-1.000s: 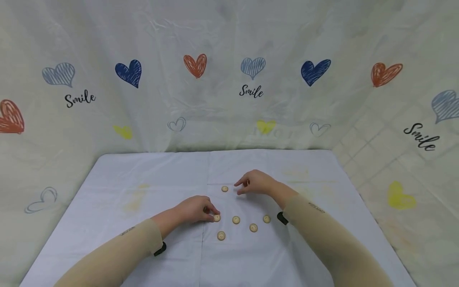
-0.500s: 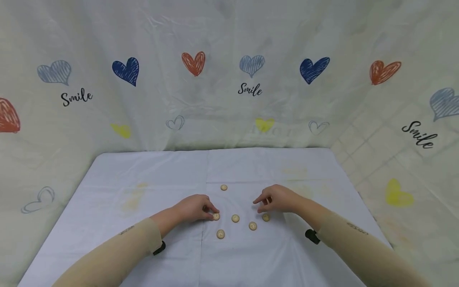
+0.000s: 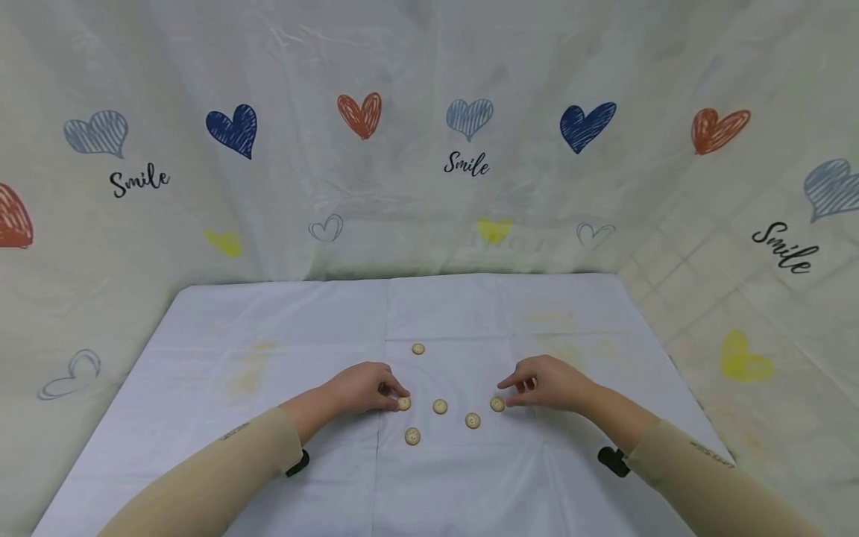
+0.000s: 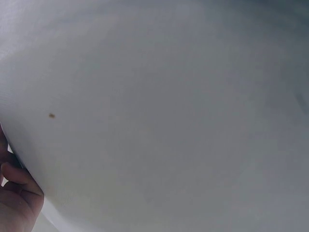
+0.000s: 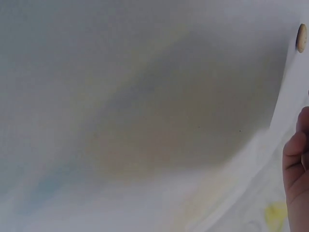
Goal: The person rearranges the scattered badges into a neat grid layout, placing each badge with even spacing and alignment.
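Note:
Several round, pale wooden buttons with small holes lie on the white cloth. My left hand (image 3: 365, 388) pinches the leftmost button (image 3: 404, 403) between thumb and forefinger, down at the cloth. At the right my right hand (image 3: 553, 384) hovers by another button (image 3: 496, 404); its thumb tip is at that button's right edge and its forefinger is spread above. Whether the thumb touches it I cannot tell. Between the hands lie a middle button (image 3: 439, 406), a lower right one (image 3: 473, 421) and a lower left one (image 3: 412, 436). Only part of each hand shows in its wrist view.
A white cloth (image 3: 322, 477) with faint yellow stains covers the table. One more button (image 3: 418, 349) sits farther back. A pale curtain (image 3: 403, 194) printed with hearts and "Smile" hangs behind and at both sides.
My right hand has moved right and toward me, from beside the far button to the rightmost one. The left hand stays at its button. The head view has shifted slightly.

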Tool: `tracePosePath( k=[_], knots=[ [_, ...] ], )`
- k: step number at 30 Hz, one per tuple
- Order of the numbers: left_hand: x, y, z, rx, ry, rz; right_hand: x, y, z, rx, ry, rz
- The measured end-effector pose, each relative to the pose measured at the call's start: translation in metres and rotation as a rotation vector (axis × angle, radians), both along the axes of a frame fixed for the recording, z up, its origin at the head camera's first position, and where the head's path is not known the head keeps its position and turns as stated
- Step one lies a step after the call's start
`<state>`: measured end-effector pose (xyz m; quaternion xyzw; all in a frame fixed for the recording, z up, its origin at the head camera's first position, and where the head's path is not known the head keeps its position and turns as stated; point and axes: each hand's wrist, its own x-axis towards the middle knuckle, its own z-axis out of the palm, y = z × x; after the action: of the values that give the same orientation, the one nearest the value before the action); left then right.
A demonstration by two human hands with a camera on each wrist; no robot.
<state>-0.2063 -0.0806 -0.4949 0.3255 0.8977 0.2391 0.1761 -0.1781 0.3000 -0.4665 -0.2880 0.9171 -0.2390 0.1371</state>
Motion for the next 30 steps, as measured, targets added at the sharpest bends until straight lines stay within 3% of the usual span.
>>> tracePosePath(
  k=[5,14,30],
  knots=[
    [0.0,0.001,0.001,-0.006,-0.007,0.002,0.0,-0.002,-0.008,0.003,-0.006,0.005],
    [0.002,0.001,0.004,0.006,-0.017,0.006,-0.001,-0.004,-0.014,0.048,0.045,0.086],
    [0.0,-0.001,0.002,0.004,-0.023,0.011,-0.004,-0.009,-0.017,0.088,0.048,0.084]
  ],
)
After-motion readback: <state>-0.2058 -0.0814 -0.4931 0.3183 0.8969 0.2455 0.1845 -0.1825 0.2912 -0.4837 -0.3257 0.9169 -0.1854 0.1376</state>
